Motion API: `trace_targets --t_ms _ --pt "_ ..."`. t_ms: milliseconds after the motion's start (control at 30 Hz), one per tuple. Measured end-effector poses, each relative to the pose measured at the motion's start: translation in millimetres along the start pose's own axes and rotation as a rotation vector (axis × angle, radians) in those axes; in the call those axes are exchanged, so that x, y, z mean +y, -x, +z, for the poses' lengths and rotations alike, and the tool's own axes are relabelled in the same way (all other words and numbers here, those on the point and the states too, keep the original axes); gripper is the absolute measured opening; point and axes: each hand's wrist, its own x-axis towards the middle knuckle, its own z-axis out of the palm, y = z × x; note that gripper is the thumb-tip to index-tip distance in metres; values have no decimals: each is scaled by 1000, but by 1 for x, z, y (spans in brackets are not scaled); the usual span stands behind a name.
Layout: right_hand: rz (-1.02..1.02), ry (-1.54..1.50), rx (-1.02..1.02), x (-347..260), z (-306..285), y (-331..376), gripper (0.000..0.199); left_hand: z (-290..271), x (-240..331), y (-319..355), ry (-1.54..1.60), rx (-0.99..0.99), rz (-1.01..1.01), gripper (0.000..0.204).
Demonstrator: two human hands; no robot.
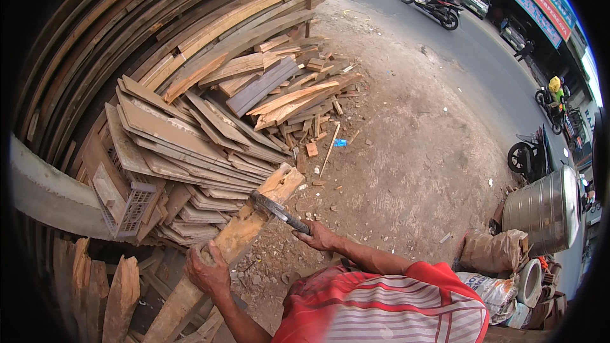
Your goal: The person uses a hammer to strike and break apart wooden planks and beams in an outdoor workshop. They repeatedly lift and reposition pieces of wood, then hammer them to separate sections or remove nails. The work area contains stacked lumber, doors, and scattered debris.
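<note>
My left hand (208, 271) is wrapped round a long, worn wooden beam (240, 234), which slants from the lower left up towards the middle. The beam's far end is ragged and has a notch or hole in it. My right hand (316, 237) is closed on the dark handle of a hammer (277, 209). Its metal head lies over the beam near the far end, and appears to touch it. Some of the beam's near part runs out of the picture at the bottom.
Stacked flat boards (171, 143) and a heap of broken wood (279, 92) lie beyond the beam. A plastic crate (135, 206) stands at left. On the right are a metal drum (540, 209) and sacks (492, 251). A motorcycle (435, 3) carries people along the road.
</note>
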Motion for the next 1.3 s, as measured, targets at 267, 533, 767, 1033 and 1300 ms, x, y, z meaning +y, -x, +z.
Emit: trace_targets --t_ms 267,533,767,1033,1300 --pt "27 1 -11 -6 -1 1 44 4 -4 1 -8 68 44 39" --pt "-15 -1 29 2 3 0 46 -2 5 0 32 41 52 32" --pt "4 -16 14 1 3 0 45 0 2 0 5 56 58 36" --pt "4 -9 17 2 3 0 45 -1 3 0 27 63 67 38" --pt "0 1 26 4 -1 -1 45 6 1 0 7 130 94 34"
